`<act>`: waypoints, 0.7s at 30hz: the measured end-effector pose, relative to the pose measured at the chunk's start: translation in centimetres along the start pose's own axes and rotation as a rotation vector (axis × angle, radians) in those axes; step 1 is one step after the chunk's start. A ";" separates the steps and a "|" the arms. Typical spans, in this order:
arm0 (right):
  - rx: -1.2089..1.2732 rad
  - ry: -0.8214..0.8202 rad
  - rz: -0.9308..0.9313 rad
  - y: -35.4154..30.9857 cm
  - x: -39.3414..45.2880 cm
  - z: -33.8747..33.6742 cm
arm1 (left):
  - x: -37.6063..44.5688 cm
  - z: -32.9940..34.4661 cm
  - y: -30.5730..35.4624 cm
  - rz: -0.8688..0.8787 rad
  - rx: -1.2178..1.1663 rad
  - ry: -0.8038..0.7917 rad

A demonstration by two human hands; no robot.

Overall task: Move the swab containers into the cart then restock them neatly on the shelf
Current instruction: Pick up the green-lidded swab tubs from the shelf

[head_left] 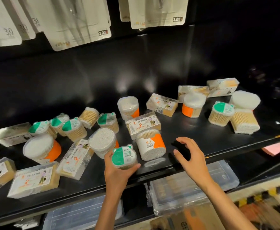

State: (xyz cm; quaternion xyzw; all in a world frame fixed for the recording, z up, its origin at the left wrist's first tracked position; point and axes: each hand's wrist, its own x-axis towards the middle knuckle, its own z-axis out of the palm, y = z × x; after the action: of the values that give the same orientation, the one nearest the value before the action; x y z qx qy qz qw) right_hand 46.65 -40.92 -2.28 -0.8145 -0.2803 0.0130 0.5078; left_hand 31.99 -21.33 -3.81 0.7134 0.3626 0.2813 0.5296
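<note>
Several swab containers lie scattered on a black shelf (pixel 210 140): round tubs with orange labels, small tubs with green bear-eared lids, and flat clear boxes. My left hand (pixel 117 171) grips a green-lidded tub (pixel 123 156) near the shelf's front edge. My right hand (pixel 189 155) hovers with spread, curved fingers and holds nothing, just right of an orange-and-white tub (pixel 150 145) lying on its side. No cart is in view.
White hanging packs (pixel 79 22) with price tags hang above the shelf. Below the shelf sit clear plastic bins (pixel 202 185) and wrapped stock. A pink item (pixel 275 147) shows at the right edge. A yellow-and-black striped strip (pixel 260 195) runs at lower right.
</note>
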 end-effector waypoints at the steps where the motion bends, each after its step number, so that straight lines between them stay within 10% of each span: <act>1: 0.000 0.016 0.010 0.2 0.0 -0.4 | -0.1 -0.1 0.4 0.003 -0.024 0.022; 21: 0.099 0.270 0.395 8.4 7.0 -10.0 | -1.6 20.0 8.9 0.116 -0.110 -0.285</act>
State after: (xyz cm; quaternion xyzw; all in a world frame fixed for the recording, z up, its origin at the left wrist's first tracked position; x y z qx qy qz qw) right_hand 59.31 -48.60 -2.63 -0.8221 -0.0442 0.0168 0.5674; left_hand 48.78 -35.21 -0.88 0.7358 0.2262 0.2268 0.5966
